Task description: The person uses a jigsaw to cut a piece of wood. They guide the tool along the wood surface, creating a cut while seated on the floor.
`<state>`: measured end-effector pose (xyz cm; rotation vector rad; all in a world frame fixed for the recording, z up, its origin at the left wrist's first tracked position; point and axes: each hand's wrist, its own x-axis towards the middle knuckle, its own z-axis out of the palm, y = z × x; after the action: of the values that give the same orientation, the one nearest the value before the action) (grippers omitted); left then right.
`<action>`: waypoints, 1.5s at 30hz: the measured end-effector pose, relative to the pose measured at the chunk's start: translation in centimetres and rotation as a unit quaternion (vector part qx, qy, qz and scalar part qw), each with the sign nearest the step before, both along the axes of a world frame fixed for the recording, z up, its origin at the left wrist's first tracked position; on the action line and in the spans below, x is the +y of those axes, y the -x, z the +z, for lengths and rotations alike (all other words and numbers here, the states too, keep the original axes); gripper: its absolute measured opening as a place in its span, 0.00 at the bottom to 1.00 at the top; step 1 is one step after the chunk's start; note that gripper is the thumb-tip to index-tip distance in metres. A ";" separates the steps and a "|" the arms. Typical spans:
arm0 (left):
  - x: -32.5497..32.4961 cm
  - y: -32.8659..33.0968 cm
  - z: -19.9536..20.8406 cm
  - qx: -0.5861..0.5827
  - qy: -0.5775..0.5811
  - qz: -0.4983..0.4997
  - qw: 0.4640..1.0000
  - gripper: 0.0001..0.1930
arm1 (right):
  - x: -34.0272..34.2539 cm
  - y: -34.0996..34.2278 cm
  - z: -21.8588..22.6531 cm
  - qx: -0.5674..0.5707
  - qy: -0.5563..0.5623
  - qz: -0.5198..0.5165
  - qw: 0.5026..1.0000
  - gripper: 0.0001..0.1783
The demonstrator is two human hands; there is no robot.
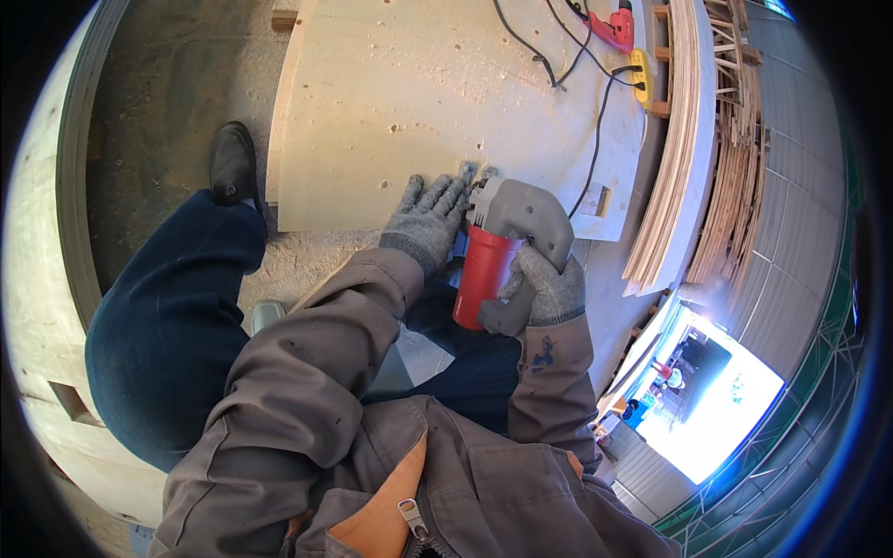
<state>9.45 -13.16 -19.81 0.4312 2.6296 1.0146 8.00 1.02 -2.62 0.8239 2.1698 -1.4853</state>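
My left hand (430, 216), in a grey knit glove, lies flat with fingers stretched out on a plywood sheet (363, 121), near its front edge. My right hand (549, 284), gloved the same way, is wrapped round the handle of a handheld power tool (488, 270) with a red cylindrical body and a grey housing. The tool's head is at the sheet's edge, just right of my left fingertips. Its exact kind and its working end cannot be made out. A black cord (597, 139) runs across the sheet toward the tool.
Sawdust and chips lie over the plywood. At the far right are a red drill-like tool (614, 30) and a yellow power strip (640, 74) with plugs. Stacked boards (665, 158) stand along the right. My legs and a black shoe (233, 163) are close by on the left.
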 end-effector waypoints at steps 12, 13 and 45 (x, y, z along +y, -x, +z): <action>0.2 0.3 -0.2 0.004 0.002 0.003 1.000 0.33 | 0.4 0.2 -0.5 0.012 -0.002 -0.004 1.000 0.20; 0.2 0.3 -0.3 0.005 0.002 0.003 1.000 0.33 | 0.4 0.2 -0.5 0.011 -0.003 -0.004 1.000 0.20; 0.3 0.4 -0.4 0.002 0.000 0.009 1.000 0.35 | -0.4 0.8 -0.1 0.003 -0.016 0.000 1.000 0.21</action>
<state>9.05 -12.87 -20.16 0.4111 2.6406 1.0201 7.17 0.65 -2.69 0.8311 2.2024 -1.4576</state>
